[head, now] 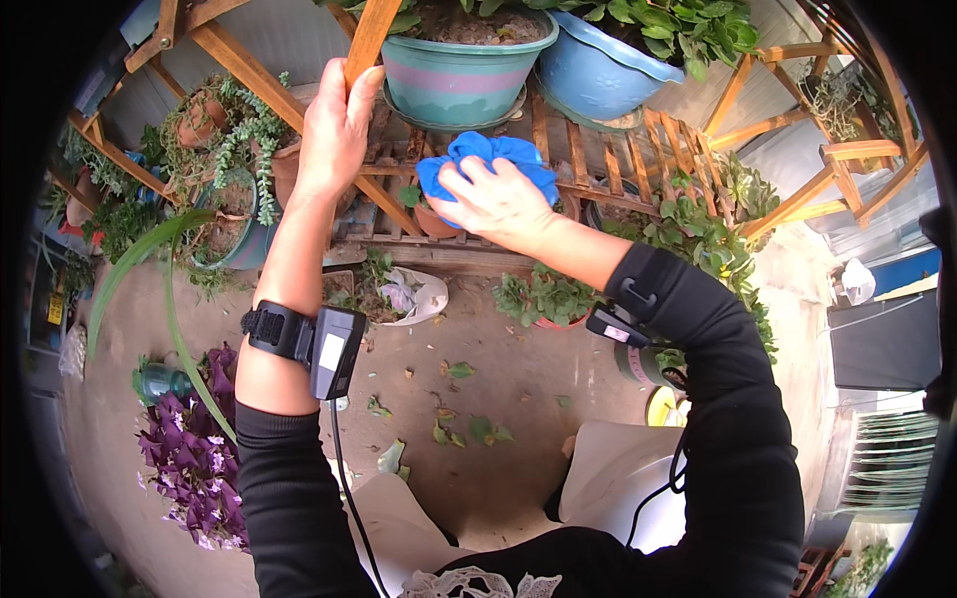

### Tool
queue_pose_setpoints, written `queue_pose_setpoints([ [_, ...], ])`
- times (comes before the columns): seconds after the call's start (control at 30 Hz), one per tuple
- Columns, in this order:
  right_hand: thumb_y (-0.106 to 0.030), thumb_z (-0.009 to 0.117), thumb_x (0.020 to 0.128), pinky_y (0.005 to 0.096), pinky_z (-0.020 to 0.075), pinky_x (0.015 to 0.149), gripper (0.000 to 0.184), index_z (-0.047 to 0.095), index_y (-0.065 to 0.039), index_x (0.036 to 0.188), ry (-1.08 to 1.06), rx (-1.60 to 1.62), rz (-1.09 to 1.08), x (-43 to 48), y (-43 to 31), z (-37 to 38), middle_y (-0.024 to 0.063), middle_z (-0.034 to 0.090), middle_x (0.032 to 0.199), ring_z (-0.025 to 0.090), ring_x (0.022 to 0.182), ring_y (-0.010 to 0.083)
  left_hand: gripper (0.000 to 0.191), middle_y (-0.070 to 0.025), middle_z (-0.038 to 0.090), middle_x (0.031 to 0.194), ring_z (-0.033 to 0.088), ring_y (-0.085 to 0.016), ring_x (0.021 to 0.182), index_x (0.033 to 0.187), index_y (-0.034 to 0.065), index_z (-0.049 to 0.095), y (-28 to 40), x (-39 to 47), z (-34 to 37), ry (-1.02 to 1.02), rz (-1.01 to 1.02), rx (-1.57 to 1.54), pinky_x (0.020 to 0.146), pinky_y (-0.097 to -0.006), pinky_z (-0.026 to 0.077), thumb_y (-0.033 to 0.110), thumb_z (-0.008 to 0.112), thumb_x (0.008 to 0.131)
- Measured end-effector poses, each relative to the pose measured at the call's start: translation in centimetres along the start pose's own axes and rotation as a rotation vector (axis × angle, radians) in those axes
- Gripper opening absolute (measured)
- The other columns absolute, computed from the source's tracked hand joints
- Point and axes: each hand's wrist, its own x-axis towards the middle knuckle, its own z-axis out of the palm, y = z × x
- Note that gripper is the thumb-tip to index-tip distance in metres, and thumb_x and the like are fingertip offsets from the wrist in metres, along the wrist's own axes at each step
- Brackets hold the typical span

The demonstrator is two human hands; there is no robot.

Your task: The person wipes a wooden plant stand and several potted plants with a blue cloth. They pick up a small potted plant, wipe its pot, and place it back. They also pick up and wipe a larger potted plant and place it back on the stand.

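Observation:
My left hand (336, 131) is wrapped around an upright wooden post (371, 34) of a slatted plant stand. Under my right hand (499, 196) is a bunched blue cloth (486, 149), pressed at the front edge of the wooden shelf (579, 161). My fingers are bent into the cloth, and the part of the shelf beneath it is hidden. Just behind the cloth stands a teal plastic flowerpot (467, 78) with a purple band, on a saucer. A blue flowerpot (605, 71) with a wavy rim and leafy plant stands to its right.
Below the shelf are a small terracotta pot (437, 223), a white bag (419, 295) around a plant, and a potted green plant (546, 295). Trailing succulents (258, 134) hang at left. Purple-leaved oxalis (194, 456) grows at lower left. Fallen leaves (486, 430) lie on the concrete floor (508, 366).

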Motion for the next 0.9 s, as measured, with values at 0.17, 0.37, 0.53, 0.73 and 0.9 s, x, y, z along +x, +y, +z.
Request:
queue_pose_setpoints([
  [0.17, -0.025, 0.060, 0.080, 0.0351, 0.0460, 0.068, 0.011, 0.064, -0.018, 0.088, -0.186, -0.014, -0.027, -6.0, 1.9, -1.0, 0.0046, 0.050, 0.111, 0.050, 0.096, 0.0223, 0.032, -0.0032, 0.053, 0.075, 0.049, -0.013, 0.071, 0.107, 0.0036, 0.053, -0.1, 0.1, -0.2, -0.027, 0.007, -0.069, 0.067, -0.0311, 0.044, 0.036, 0.053, 0.104],
  [0.37, -0.021, 0.060, 0.078, 0.0327, 0.0467, 0.065, 0.032, 0.068, -0.027, 0.108, -0.462, -0.067, 0.050, -15.6, 6.4, -7.3, 0.0055, 0.052, 0.110, 0.053, 0.094, 0.0226, 0.032, -0.0044, 0.055, 0.076, 0.049, -0.013, 0.071, 0.108, 0.0031, 0.053, -0.3, -0.1, -0.1, -0.013, -0.001, -0.022, 0.067, -0.0317, 0.045, 0.035, 0.053, 0.104],
  [0.53, -0.025, 0.061, 0.077, 0.0319, 0.0397, 0.065, 0.024, 0.064, -0.023, 0.101, -0.101, 0.022, 0.016, -7.0, 2.8, -2.3, 0.0012, 0.054, 0.104, 0.052, 0.089, 0.0194, 0.032, -0.0034, 0.054, 0.076, 0.048, -0.013, 0.069, 0.107, 0.0030, 0.052, -0.3, 0.1, 0.3, 0.026, 0.019, -0.030, 0.065, -0.0305, 0.043, 0.035, 0.052, 0.104],
  [0.73, -0.028, 0.060, 0.080, 0.0316, 0.0397, 0.061, 0.015, 0.064, -0.025, 0.094, 0.116, 0.030, 0.060, -1.6, -0.1, 1.5, 0.0001, 0.052, 0.100, 0.051, 0.086, 0.0186, 0.030, 0.0015, 0.050, 0.075, 0.046, -0.009, 0.068, 0.102, 0.0058, 0.053, -0.6, 0.2, -0.1, -0.017, 0.014, -0.070, 0.063, -0.0267, 0.042, 0.035, 0.051, 0.105],
  [0.9, -0.025, 0.062, 0.077, 0.0337, 0.0449, 0.064, 0.026, 0.065, -0.026, 0.103, -0.174, -0.041, 0.033, -11.9, 4.8, -3.0, 0.0015, 0.050, 0.105, 0.052, 0.092, 0.0204, 0.029, 0.0026, 0.042, 0.076, 0.040, -0.009, 0.069, 0.091, 0.0093, 0.046, -0.5, 0.1, -0.1, -0.043, -0.002, -0.051, 0.066, -0.0259, 0.038, 0.033, 0.044, 0.108],
])
